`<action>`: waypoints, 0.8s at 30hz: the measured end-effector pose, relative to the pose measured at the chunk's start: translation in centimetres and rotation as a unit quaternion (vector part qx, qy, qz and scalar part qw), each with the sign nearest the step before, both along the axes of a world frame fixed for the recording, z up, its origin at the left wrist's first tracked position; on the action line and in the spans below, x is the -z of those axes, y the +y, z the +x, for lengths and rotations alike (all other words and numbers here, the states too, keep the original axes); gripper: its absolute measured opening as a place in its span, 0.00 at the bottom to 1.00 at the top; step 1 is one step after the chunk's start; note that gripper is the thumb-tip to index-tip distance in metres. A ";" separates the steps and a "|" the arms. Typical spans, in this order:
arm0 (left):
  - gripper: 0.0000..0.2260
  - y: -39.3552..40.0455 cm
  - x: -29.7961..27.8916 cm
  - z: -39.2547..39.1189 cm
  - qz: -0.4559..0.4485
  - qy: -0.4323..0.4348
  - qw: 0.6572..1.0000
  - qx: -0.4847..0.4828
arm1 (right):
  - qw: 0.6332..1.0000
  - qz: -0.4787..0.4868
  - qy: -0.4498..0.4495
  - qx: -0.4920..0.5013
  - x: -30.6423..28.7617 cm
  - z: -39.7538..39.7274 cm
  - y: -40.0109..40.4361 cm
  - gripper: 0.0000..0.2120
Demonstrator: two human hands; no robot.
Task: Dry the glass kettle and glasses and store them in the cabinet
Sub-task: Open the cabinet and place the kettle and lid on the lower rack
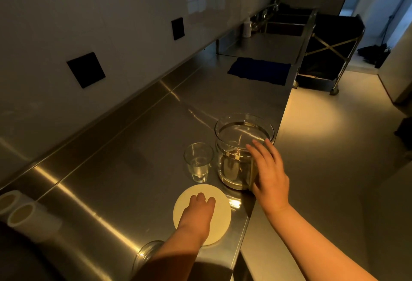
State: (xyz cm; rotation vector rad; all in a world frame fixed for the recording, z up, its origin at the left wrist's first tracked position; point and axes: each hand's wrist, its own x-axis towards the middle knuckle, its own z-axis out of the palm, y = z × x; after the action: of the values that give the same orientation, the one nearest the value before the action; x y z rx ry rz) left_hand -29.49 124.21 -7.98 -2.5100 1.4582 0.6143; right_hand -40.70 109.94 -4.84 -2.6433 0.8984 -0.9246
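The glass kettle (238,147) stands near the front edge of the steel counter (107,180). My right hand (268,173) rests against its right side with the fingers spread and nearly straight. A small drinking glass (198,161) stands upright just left of the kettle. A pale round disc (214,194) lies flat in front of the glass, and my left hand (198,210) lies on it, fingers bent down onto its surface. Another glass (145,253) shows partly behind my left forearm at the bottom.
A dark blue cloth (259,70) lies further along the counter. Two white rolls (20,214) sit at the near left. A sink (285,24) and a white bottle (247,27) are at the far end. A black wheeled cart (327,53) stands on the floor beyond the counter.
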 end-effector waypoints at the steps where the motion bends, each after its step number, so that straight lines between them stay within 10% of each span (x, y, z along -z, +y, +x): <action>1: 0.32 0.1 0.0 0.0 0.001 -0.001 1.000 -0.002 | 1.000 -0.001 -0.002 -0.003 -0.1 -0.3 -0.1 0.44; 24: 0.30 0.7 -7.7 -4.3 -0.054 -0.002 0.998 0.008 | 1.000 -0.022 -0.012 -0.014 -3.1 -9.4 0.5 0.41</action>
State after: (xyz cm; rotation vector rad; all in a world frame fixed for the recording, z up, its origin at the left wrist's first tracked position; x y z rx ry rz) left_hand -33.77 124.94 -0.32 -2.5755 1.5496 0.5412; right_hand -50.10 110.43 -1.75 -2.6678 0.8420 -0.9775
